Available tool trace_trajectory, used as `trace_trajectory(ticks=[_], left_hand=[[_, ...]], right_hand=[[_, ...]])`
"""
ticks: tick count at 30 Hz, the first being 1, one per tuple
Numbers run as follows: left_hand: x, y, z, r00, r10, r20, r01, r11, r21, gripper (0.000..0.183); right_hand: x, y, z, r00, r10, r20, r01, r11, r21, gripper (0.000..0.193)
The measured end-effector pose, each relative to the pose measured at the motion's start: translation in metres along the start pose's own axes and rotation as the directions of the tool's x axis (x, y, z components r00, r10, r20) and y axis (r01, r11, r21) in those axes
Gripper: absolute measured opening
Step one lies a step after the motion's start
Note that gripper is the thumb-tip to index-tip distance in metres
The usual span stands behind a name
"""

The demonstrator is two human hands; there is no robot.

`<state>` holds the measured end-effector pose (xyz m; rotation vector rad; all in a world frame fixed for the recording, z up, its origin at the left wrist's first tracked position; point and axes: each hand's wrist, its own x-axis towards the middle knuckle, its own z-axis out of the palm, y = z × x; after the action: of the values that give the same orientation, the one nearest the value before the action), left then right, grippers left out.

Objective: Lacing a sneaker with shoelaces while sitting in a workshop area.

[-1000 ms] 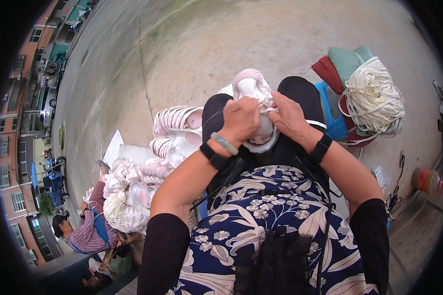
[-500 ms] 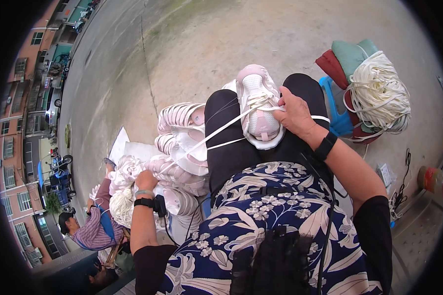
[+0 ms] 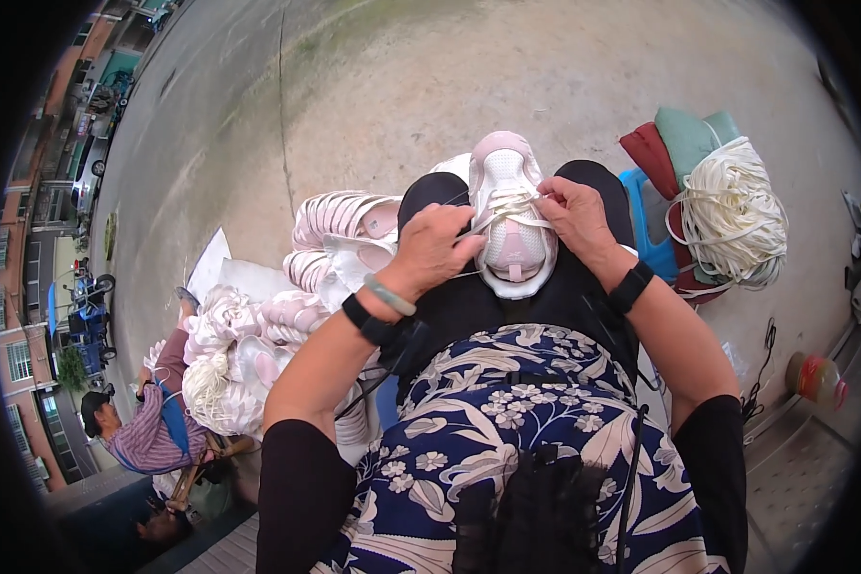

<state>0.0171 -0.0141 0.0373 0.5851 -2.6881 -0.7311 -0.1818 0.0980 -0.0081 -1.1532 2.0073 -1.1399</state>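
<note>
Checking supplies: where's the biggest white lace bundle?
In the head view, the lace bundle sits right of the right hand, against the green cloth and near the blue plastic stool.

Pink-and-white shoe (image 3: 513, 251) between black-clad knees (image 3: 436, 191), right hand (image 3: 576, 218) pinching white laces (image 3: 509, 205), left hand (image 3: 432, 247) beside them, cord bundle (image 3: 735, 206) at right

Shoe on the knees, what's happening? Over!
Right grip pinching white lace. Left grip beside shoe, hold unclear. Shoe upright between knees. Nothing seen blocking it.

I see the head-worn fisheye camera looking down from close above the left hand (image 3: 432, 251) and right hand (image 3: 582, 225), taking in ground (image 3: 430, 81) far beyond them.
</note>
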Motion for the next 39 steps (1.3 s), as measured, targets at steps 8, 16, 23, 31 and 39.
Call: trace_trajectory(ticks=[8,16,23,31,39], left_hand=[[0.015,0.007,0.014,0.970,-0.187,0.158,0.162,0.974,0.156,0.032],[0.015,0.020,0.011,0.929,-0.277,0.247,0.247,0.958,0.146,0.031],[0.000,0.021,0.012,0.967,-0.212,0.141,0.200,0.975,0.094,0.027],[-0.010,0.016,0.005,0.906,0.376,0.195,-0.417,0.872,0.257,0.012],[-0.034,0.018,-0.032,0.894,0.376,0.243,-0.445,0.810,0.383,0.012]], right_hand=[[0.004,-0.001,-0.003,0.972,0.055,0.229,-0.161,0.865,0.475,0.012],[0.021,0.015,-0.006,0.755,-0.619,0.215,0.629,0.777,0.026,0.016],[0.003,0.001,-0.005,0.984,-0.071,0.164,0.028,0.968,0.249,0.024],[-0.001,-0.011,0.007,0.999,-0.002,0.046,0.001,1.000,0.023,0.019],[0.001,-0.013,0.006,0.996,0.088,0.008,-0.087,0.996,-0.029,0.023]])
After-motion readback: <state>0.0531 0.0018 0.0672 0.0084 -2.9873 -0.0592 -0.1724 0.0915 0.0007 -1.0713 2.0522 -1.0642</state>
